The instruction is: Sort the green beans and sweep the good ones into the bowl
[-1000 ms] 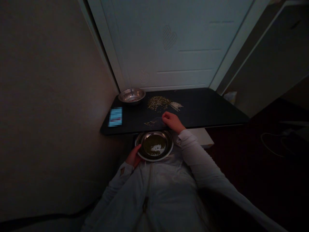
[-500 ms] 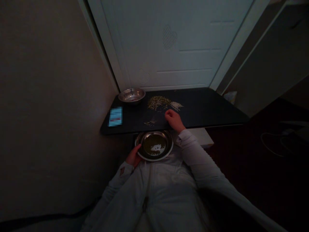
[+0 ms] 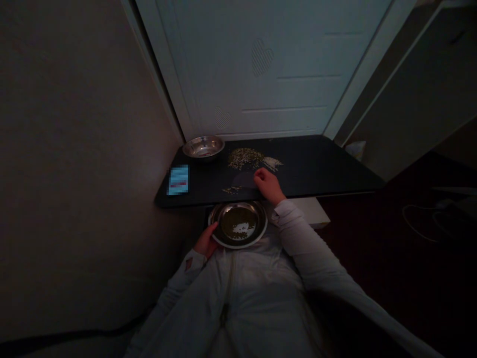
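Note:
My left hand grips the left rim of a metal bowl, held at my lap just under the table's near edge. Small green beans cover much of the bowl's floor, with a bare shiny patch near the front. Over the tabletop, my right hand is closed on a thin, see-through card, faint against the dark surface. Just beneath the card lies a small scatter of beans. Farther back is a larger mixed pile of green and pale grains, with a little heap of white grains at its right.
A second metal bowl stands at the back left of the black table. Nearer the left edge lies a lit phone, its screen blurred. A white box sits below the table on the right. A white door rises behind.
My right hand has shifted slightly right and away from me, and the card shows more clearly now. My left hand and its bowl have stayed put.

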Available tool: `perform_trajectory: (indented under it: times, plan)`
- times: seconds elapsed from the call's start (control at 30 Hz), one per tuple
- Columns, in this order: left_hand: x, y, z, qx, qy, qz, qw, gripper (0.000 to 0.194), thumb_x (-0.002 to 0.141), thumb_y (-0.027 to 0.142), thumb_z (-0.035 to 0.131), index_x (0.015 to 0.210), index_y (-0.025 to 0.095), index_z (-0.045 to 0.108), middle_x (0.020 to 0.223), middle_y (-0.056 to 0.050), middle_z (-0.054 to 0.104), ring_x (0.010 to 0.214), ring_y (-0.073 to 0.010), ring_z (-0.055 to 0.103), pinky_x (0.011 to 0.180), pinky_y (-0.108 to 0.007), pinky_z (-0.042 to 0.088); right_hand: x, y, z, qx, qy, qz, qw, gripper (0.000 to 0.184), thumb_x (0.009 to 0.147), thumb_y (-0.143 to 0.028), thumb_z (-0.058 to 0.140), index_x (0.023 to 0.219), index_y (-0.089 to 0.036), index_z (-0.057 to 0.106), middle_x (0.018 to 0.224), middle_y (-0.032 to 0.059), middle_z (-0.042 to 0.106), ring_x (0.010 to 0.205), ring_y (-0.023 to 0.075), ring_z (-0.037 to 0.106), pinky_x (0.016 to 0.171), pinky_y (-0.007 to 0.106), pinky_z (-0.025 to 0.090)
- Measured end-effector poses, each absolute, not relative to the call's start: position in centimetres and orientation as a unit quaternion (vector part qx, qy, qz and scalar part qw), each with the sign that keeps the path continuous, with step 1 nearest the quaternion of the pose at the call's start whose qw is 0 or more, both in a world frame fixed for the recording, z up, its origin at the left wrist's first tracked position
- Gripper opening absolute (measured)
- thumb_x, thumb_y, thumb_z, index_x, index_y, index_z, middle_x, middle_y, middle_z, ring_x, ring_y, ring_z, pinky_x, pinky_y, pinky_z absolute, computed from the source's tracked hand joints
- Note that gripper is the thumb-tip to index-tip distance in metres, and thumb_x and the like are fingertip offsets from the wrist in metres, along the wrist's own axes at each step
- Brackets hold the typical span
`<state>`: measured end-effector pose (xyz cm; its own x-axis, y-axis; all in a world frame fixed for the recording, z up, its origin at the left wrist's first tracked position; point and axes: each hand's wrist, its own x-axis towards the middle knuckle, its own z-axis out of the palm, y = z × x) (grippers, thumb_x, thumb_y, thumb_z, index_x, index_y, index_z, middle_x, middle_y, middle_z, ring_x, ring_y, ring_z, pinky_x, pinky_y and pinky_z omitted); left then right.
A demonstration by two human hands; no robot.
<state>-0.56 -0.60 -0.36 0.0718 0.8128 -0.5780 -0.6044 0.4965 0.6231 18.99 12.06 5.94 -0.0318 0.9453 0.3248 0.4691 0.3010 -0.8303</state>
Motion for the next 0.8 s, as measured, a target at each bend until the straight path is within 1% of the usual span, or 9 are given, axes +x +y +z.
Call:
perform_trajectory:
  times: [0.17, 0.27, 0.37, 0.47, 0.6, 0.8]
  plan:
    - [-0.41, -0.6, -0.24, 0.104, 0.472, 0.492, 0.724, 0.027, 0.077, 0.025, 0.044, 0.097, 0.014, 0.059, 0.08, -0.006, 0.07, 0.102, -0.0206, 0.054, 0.091, -0.033, 0.038, 18.93, 12.03, 5.73, -0.482, -0.696, 0.316, 0.427, 0.013, 0.066, -0.025, 0.044, 0.076, -0.018, 0.05, 0.06, -0.0031, 0.054, 0.057, 0.0103, 0.049, 0.057, 0.023, 0.035]
    - [-0.3, -0.64, 0.01, 0.1, 0.472, 0.496, 0.722, 0.029, 0.077, 0.023, 0.043, 0.099, 0.013, 0.059, 0.079, -0.006, 0.07, 0.103, -0.0198, 0.053, 0.093, -0.032, 0.036, 18.83, 11.97, 5.71, -0.48, -0.715, 0.306, 0.407, 0.015, 0.067, -0.025, 0.045, 0.08, -0.018, 0.051, 0.064, -0.0022, 0.057, 0.06, 0.0105, 0.05, 0.059, 0.023, 0.036]
    - [-0.34, -0.71, 0.03, 0.108, 0.463, 0.495, 0.728, 0.029, 0.076, 0.025, 0.044, 0.1, 0.013, 0.058, 0.081, -0.006, 0.07, 0.103, -0.0203, 0.053, 0.093, -0.033, 0.036, 18.79, 11.86, 5.77, -0.477, -0.733, 0.294, 0.386, 0.016, 0.069, -0.025, 0.045, 0.082, -0.018, 0.051, 0.066, -0.0019, 0.058, 0.059, 0.01, 0.05, 0.058, 0.022, 0.035]
    - [-0.44, -0.74, -0.13, 0.116, 0.477, 0.487, 0.722, 0.028, 0.076, 0.026, 0.045, 0.096, 0.013, 0.06, 0.081, -0.007, 0.07, 0.102, -0.0214, 0.053, 0.09, -0.033, 0.039, 18.83, 11.76, 5.83, -0.466, -0.742, 0.302, 0.375, 0.015, 0.069, -0.026, 0.045, 0.08, -0.018, 0.052, 0.063, -0.0023, 0.057, 0.056, 0.0093, 0.047, 0.055, 0.022, 0.034]
    - [-0.45, -0.72, -0.25, 0.122, 0.487, 0.48, 0.719, 0.023, 0.076, 0.027, 0.045, 0.087, 0.014, 0.061, 0.081, -0.006, 0.069, 0.099, -0.0217, 0.055, 0.084, -0.033, 0.043, 18.88, 11.68, 5.88, -0.453, -0.736, 0.327, 0.384, 0.015, 0.069, -0.026, 0.045, 0.08, -0.017, 0.051, 0.062, -0.0026, 0.056, 0.054, 0.0087, 0.046, 0.054, 0.021, 0.034]
    - [-0.48, -0.68, -0.52, 0.129, 0.476, 0.492, 0.718, 0.021, 0.074, 0.026, 0.048, 0.083, 0.014, 0.062, 0.08, -0.006, 0.07, 0.097, -0.021, 0.057, 0.08, -0.029, 0.046, 18.84, 11.53, 6.0, -0.454, -0.737, 0.33, 0.378, 0.016, 0.068, -0.026, 0.045, 0.08, -0.017, 0.052, 0.063, -0.0024, 0.057, 0.057, 0.0091, 0.048, 0.057, 0.021, 0.035]
